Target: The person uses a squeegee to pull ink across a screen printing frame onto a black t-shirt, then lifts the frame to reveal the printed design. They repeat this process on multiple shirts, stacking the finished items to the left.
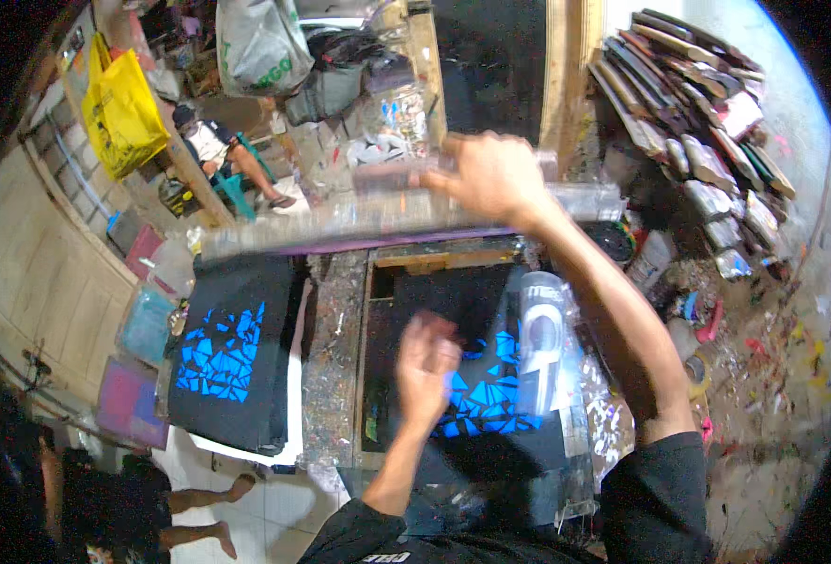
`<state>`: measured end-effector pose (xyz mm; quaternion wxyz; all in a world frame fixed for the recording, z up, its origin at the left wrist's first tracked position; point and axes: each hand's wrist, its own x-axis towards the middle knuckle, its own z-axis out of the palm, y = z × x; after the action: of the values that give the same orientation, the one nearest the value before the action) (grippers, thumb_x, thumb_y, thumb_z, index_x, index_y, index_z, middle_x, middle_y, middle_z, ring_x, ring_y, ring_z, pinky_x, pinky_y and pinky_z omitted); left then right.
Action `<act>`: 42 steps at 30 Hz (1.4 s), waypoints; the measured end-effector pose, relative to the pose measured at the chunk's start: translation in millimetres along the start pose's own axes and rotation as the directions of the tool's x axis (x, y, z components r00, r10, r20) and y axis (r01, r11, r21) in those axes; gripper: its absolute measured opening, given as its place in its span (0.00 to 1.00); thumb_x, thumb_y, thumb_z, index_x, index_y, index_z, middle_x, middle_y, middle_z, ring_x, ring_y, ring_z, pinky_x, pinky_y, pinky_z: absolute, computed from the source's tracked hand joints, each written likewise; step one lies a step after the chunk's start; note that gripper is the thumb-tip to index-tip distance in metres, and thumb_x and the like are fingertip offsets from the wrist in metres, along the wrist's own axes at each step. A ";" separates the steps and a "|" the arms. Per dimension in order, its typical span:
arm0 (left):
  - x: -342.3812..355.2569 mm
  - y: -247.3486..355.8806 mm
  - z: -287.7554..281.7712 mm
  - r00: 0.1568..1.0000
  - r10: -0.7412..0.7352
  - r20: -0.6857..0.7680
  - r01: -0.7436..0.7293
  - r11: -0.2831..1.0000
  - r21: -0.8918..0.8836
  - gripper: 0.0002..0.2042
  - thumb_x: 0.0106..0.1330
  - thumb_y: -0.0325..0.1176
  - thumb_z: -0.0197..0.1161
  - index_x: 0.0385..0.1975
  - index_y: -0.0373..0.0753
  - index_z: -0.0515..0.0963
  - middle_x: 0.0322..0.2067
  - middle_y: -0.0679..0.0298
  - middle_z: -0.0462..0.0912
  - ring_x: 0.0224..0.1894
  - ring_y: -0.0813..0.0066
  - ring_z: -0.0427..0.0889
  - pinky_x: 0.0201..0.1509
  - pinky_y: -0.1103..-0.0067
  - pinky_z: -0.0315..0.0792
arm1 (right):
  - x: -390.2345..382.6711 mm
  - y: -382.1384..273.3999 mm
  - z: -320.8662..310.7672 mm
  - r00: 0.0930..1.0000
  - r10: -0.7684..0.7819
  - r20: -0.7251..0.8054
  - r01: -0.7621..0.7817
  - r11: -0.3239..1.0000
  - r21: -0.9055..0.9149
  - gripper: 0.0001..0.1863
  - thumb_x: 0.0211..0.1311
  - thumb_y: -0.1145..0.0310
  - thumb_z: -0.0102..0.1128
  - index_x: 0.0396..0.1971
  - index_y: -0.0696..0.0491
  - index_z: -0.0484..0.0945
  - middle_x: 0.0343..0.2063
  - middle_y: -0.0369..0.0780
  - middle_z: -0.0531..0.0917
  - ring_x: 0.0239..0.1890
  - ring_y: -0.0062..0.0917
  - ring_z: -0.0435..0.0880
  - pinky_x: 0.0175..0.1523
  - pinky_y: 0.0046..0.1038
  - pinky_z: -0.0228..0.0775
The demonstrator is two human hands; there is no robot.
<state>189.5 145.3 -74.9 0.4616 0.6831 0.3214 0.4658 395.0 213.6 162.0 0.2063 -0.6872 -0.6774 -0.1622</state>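
Cluttered workshop space surrounds the work, with a wooden door (54,282) curving along the left edge. Below the person's arms, a paint-stained workbench (331,352) bears a black cloth (458,299), and to its left a stack of black cloths (223,362) printed with blue shards. Many long boards (692,122) lie piled at the upper right. Across the far side of the bench runs a long, motion-blurred beam (312,224). A yellow bag (124,103) hangs at the upper left, near a seated person (213,150) on a green chair (237,197).

Over the beam, the right hand (495,174) has its fingers closed on a blurred brown bar (387,177). The left hand (427,371) is above the black cloth, just beside its blue shard pattern (481,402); blur hides whether those fingers are apart or together, and whether they hold anything.
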 end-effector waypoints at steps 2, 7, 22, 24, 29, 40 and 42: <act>-6.3 8.0 -50.3 0.911 -0.133 -0.390 -0.029 0.924 -0.381 0.30 0.75 0.46 0.63 0.72 0.45 0.63 0.56 0.53 0.82 0.54 0.61 0.83 0.56 0.66 0.78 | -67.8 -21.7 16.8 0.988 -0.079 -0.132 0.082 0.997 0.016 0.35 0.64 0.30 0.53 0.42 0.52 0.84 0.31 0.51 0.87 0.39 0.45 0.88 0.52 0.50 0.76; -94.9 -48.7 -130.3 0.793 -0.531 -0.298 0.346 0.796 -0.497 0.33 0.73 0.48 0.64 0.64 0.28 0.62 0.49 0.48 0.82 0.41 0.60 0.88 0.46 0.65 0.84 | -216.8 -61.2 106.3 0.918 -0.096 0.385 0.094 0.995 0.026 0.29 0.66 0.40 0.59 0.48 0.51 0.81 0.37 0.47 0.88 0.44 0.40 0.89 0.62 0.56 0.66; -154.7 -131.2 -128.7 0.703 -0.649 -0.291 0.598 0.761 -0.253 0.27 0.74 0.47 0.63 0.49 0.22 0.70 0.30 0.48 0.86 0.29 0.61 0.89 0.33 0.72 0.85 | -139.1 31.7 278.3 0.871 0.015 0.491 -0.015 1.000 -0.004 0.15 0.65 0.54 0.61 0.46 0.45 0.80 0.34 0.47 0.88 0.39 0.44 0.89 0.43 0.52 0.79; -151.3 -129.7 -130.5 0.692 -0.667 -0.277 0.613 0.745 -0.263 0.29 0.73 0.47 0.64 0.53 0.21 0.67 0.32 0.45 0.86 0.29 0.59 0.89 0.32 0.72 0.85 | -76.1 71.1 296.9 0.919 -0.083 0.386 0.039 0.992 0.119 0.28 0.58 0.44 0.69 0.47 0.52 0.81 0.32 0.50 0.88 0.38 0.50 0.88 0.39 0.51 0.79; -149.8 -133.1 -134.4 0.664 -0.703 -0.256 0.622 0.709 -0.334 0.23 0.75 0.42 0.62 0.48 0.21 0.69 0.30 0.45 0.86 0.31 0.59 0.90 0.34 0.72 0.86 | -95.0 58.9 320.4 0.931 -0.054 0.360 0.034 0.998 0.061 0.33 0.56 0.37 0.67 0.41 0.56 0.80 0.25 0.50 0.87 0.30 0.45 0.89 0.36 0.46 0.78; -149.8 -130.3 -137.8 0.652 -0.728 -0.213 0.673 0.685 -0.279 0.25 0.75 0.47 0.61 0.48 0.24 0.72 0.35 0.44 0.86 0.33 0.59 0.89 0.35 0.72 0.84 | -207.6 11.5 232.0 0.762 -0.269 0.590 0.148 0.958 0.245 0.39 0.59 0.27 0.58 0.43 0.53 0.80 0.22 0.49 0.85 0.28 0.48 0.88 0.32 0.49 0.77; -149.9 -130.9 -140.2 0.639 -0.751 -0.169 0.673 0.652 -0.349 0.23 0.75 0.44 0.62 0.48 0.25 0.67 0.33 0.45 0.86 0.33 0.59 0.89 0.35 0.72 0.85 | -157.4 29.5 261.9 0.742 -0.265 0.616 0.160 0.962 0.222 0.36 0.59 0.31 0.61 0.47 0.51 0.81 0.27 0.51 0.87 0.34 0.51 0.89 0.38 0.52 0.78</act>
<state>3.6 109.4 -228.0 0.6378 0.3550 0.5693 0.3783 405.0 209.5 -144.8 -0.0044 -0.6009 -0.7915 0.1119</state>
